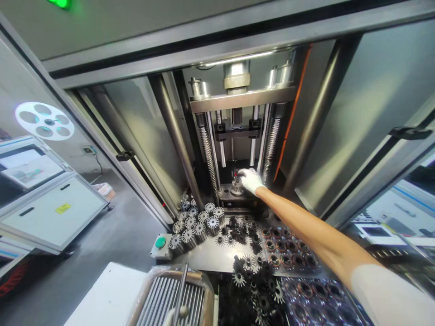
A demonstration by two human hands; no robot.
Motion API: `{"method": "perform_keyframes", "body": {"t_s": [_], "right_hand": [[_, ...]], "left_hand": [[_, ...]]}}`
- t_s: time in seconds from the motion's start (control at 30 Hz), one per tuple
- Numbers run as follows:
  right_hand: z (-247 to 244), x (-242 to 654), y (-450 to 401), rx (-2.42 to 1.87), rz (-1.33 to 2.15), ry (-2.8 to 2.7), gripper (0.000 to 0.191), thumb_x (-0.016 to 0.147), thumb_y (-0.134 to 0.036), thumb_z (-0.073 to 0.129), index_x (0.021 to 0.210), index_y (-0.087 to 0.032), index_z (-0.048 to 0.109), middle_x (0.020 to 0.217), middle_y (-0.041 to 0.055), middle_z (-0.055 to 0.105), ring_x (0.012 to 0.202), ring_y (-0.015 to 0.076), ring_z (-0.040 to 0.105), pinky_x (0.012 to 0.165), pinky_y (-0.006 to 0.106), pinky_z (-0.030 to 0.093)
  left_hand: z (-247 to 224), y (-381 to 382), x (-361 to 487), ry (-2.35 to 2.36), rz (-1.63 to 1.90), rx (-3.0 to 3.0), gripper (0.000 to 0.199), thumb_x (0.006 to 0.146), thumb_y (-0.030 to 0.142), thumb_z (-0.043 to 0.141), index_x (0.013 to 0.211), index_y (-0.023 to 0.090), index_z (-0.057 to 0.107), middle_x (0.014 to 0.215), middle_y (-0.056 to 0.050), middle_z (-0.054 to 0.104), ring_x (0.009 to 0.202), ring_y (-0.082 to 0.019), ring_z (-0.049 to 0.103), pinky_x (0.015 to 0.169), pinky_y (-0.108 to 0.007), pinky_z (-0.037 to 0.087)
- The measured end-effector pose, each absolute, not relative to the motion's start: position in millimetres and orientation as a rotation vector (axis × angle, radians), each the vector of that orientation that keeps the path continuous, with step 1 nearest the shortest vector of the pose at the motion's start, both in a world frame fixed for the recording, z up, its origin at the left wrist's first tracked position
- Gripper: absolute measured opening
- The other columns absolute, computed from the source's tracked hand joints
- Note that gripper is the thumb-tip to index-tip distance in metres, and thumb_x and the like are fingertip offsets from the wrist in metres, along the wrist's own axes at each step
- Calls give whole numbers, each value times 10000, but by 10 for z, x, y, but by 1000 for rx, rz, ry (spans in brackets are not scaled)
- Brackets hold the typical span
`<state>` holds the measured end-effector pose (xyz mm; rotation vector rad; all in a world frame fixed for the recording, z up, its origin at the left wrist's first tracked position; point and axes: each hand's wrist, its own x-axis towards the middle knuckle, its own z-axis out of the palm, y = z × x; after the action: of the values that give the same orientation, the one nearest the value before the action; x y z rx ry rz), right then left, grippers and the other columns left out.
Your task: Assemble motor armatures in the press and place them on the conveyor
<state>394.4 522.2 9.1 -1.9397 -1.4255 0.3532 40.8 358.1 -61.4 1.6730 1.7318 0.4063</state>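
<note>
My right hand (252,180), in a white glove, reaches into the press from the right. Its fingers are bent together at the top of the round metal fixture (237,186); what they pinch is too small to make out. At the bottom edge, the pale gloved fingers of my left hand (171,316) are partly in view, closed on a thin metal rod (184,283). That rod slants over a box of parallel metal rods (159,290). Slotted metal cores (213,222) stand grouped on the metal table (200,258), left of loose dark toothed pieces (253,271).
Trays of copper-ringed parts (286,260) lie under my right forearm. Spring columns (210,158) and a crossbar (243,99) surround the fixture. A green button (160,242) sits at the table's left corner. White cabinet (50,213) stands far left.
</note>
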Motion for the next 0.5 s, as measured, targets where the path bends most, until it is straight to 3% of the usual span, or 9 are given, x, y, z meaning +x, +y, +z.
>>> {"method": "perform_keyframes", "body": {"t_s": [0.1, 0.17, 0.3, 0.4, 0.5], "right_hand": [[172, 3879, 5075, -2080, 191, -1711, 357, 858, -142, 430, 1096, -251, 673, 1140, 77, 559, 945, 192, 607, 839, 299, 457], [240, 3828, 4996, -2150, 116, -1836, 387, 883, -144, 389, 1147, -267, 645, 1124, 77, 546, 910, 184, 610, 802, 290, 466], [367, 3828, 4606, -1980, 17, -1802, 407, 925, -181, 361, 1268, -250, 569, 1164, 83, 563, 1017, 185, 581, 888, 292, 461], [259, 4029, 3864, -1819, 58, -1874, 382, 944, -249, 354, 1252, -261, 581, 1209, 77, 585, 1078, 192, 573, 952, 331, 467], [-120, 4441, 2821, -1902, 176, -1816, 366, 933, -323, 373, 1217, -391, 594, 1259, 24, 595, 1075, 207, 612, 953, 395, 508]], "left_hand": [[-488, 3526, 682, 1635, 480, 1644, 398, 831, 515, 518, 1114, 251, 611, 741, -12, 647, 639, -178, 594, 566, -328, 502], [-275, 3691, 1048, 1451, 635, 1597, 402, 848, 552, 455, 1018, 229, 624, 648, 9, 588, 563, -149, 533, 529, -287, 450], [344, 4355, 1963, 972, 972, 1539, 322, 830, 493, 527, 805, 174, 567, 681, 7, 546, 583, -99, 469, 563, -230, 418], [691, 4807, 2459, 858, 1052, 1548, 299, 824, 452, 540, 724, 173, 508, 623, 26, 491, 525, -81, 412, 504, -217, 372], [846, 5124, 2748, 847, 1119, 1562, 306, 835, 454, 519, 699, 185, 465, 584, 51, 438, 495, -70, 368, 477, -212, 329]]}}
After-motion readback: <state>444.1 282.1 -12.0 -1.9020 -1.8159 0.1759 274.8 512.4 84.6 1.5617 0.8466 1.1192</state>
